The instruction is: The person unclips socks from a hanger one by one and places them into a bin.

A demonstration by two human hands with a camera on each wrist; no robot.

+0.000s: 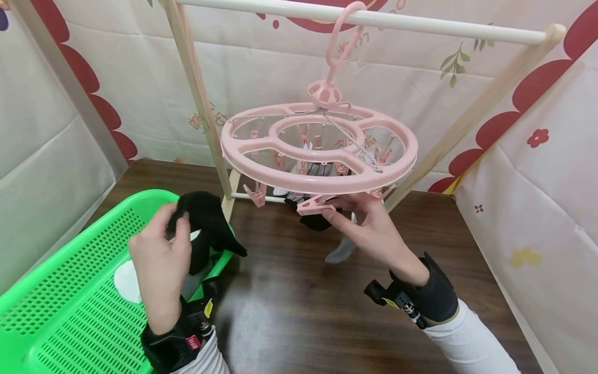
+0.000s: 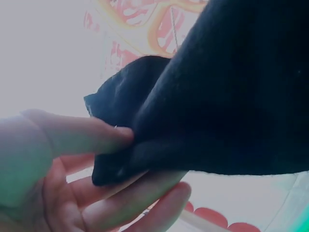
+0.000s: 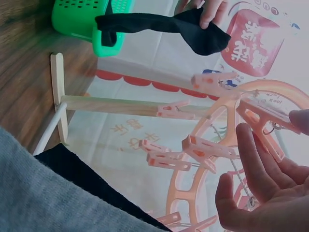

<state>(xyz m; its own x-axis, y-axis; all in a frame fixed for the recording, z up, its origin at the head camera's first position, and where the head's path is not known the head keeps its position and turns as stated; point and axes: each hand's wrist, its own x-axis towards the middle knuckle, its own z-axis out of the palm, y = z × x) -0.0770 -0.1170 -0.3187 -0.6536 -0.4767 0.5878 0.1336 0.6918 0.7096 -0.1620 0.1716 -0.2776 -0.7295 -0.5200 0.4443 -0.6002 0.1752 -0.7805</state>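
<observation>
You have a plain black cloth (image 1: 210,215), sock-like and limp, pinched between the fingers (image 1: 182,231) of your left hand (image 1: 159,259); it droops to a narrow tip over the green basket's edge (image 1: 221,262). Your right hand (image 1: 376,228) pinches a pink plastic clip (image 1: 314,205), lying sideways beneath the round hanger's (image 1: 299,182) front rim, well apart from the cloth.

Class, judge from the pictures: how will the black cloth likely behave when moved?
Probably floppy: the black cloth bends and droops from the left hand. Likely light too, since a simple pinch seems enough to hold it raised.
</observation>
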